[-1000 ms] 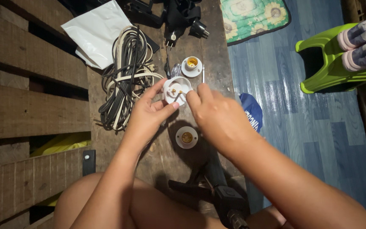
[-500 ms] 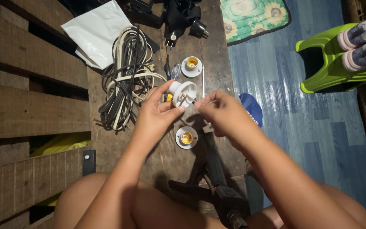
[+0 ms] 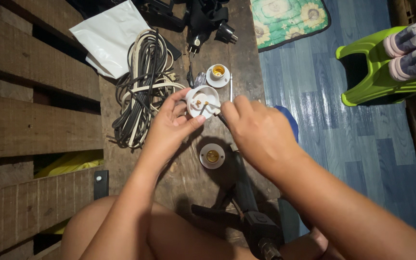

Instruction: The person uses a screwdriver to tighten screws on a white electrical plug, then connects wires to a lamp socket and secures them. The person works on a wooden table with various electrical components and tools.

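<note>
Warm, dim and uneven, lit from above with brightest glare on the crumpled white plastic sheet (image 3: 109, 36), deep shadow in the gaps of the dark wooden bench (image 3: 34, 62) and under the forearms, slightly soft throughout, wide-angle stretched at the edges.

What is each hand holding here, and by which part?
The left hand holds a round white plastic lamp socket by its rim. The right hand pinches a thin dark tool by its near end, tip at the socket.
</note>
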